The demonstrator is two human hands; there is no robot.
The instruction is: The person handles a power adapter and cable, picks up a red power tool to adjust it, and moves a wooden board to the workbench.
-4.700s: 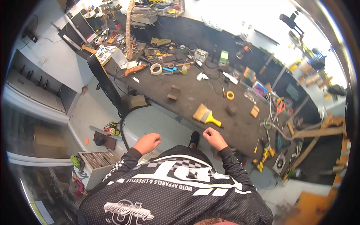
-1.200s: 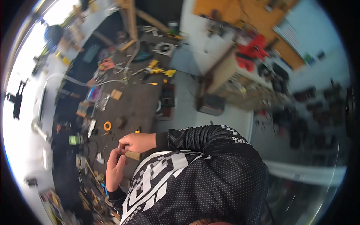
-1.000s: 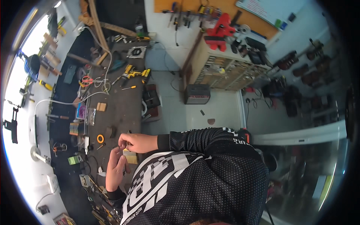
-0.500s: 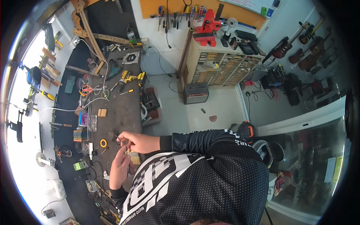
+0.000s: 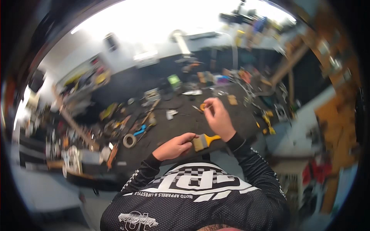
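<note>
My left hand is low over the front edge of the dark bench, its fingers folded and its thumb pointing right. A small dark bit shows at its fingertips; its kind is hidden. Just beyond those fingertips lies a flat paintbrush with a yellow handle and pale bristles. My right hand is raised farther forward, with curled fingers drawn together. Whatever they pinch, if anything, is blurred. Partly behind these fingers is a yellow ring-shaped roll.
A tape roll and a blue tool lie left on the bench among cluttered hand tools. Farther back are a wooden block and a green box. At right lies a yellow drill.
My view has swung left to face the bench, blurring the surroundings. My hands, close together before, are now apart, the right one farther forward. The paintbrush now shows in full.
</note>
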